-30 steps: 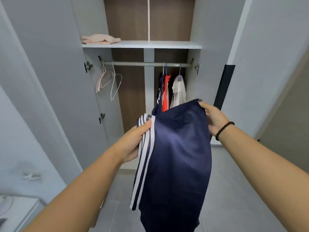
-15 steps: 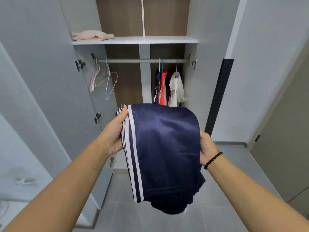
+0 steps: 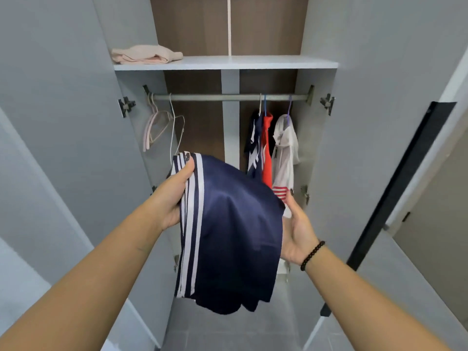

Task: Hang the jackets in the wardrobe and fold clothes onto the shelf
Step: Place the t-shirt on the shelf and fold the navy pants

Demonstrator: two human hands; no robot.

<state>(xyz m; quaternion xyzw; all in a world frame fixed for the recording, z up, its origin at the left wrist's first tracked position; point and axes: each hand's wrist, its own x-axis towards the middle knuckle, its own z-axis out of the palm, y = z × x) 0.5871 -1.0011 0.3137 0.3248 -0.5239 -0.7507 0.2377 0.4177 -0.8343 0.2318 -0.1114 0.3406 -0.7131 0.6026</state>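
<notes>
navy garment (image 3: 235, 224) hanging lengthwise downward, stripes vertical

Right hand's (image 3: 296, 231) fingers behind navy garment (image 3: 228, 231); forearms cropped below.

No readable text, labels, brands or numbers anywhere in frame. Only markings are plain white stripes down the side of the navy garment (image 3: 228, 224) at centre, and red-and-white stripes on the hanging white jacket (image 3: 285, 153) at centre right; neither forms letters or a logo.
</notes>
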